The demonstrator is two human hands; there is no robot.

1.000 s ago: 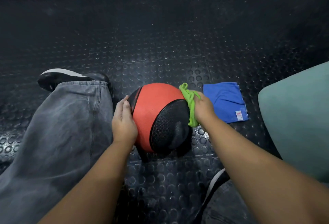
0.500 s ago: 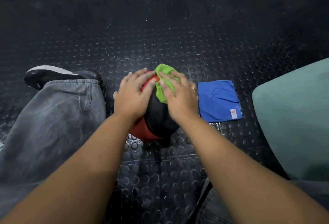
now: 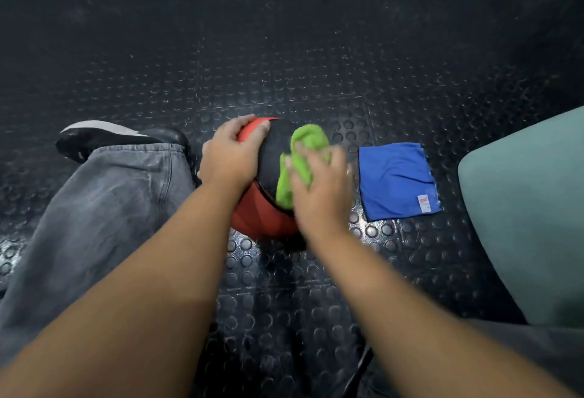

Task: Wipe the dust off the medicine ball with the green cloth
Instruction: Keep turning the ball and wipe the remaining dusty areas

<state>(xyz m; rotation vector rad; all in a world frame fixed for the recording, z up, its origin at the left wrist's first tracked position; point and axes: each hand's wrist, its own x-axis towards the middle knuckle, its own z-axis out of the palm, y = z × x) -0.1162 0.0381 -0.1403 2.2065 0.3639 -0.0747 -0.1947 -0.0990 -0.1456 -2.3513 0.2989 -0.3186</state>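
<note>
Down on the studded floor [image 3: 284, 49], the medicine ball [image 3: 262, 211] sits between both hands. The left hand [image 3: 229, 157] grips its upper left side with curved fingers, while the blurred right hand [image 3: 319, 189] presses the green cloth [image 3: 303, 144] flat against its upper right.

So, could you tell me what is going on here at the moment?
A seated person is wiping a red-and-black medicine ball that rests on the studded floor. The left hand holds the ball at its upper left, fingers curved over the top. The right hand has the green cloth against the ball's black panel; it is blurred, so its grip is unclear. A blue cloth lies flat on the floor to the right, untouched.
</note>
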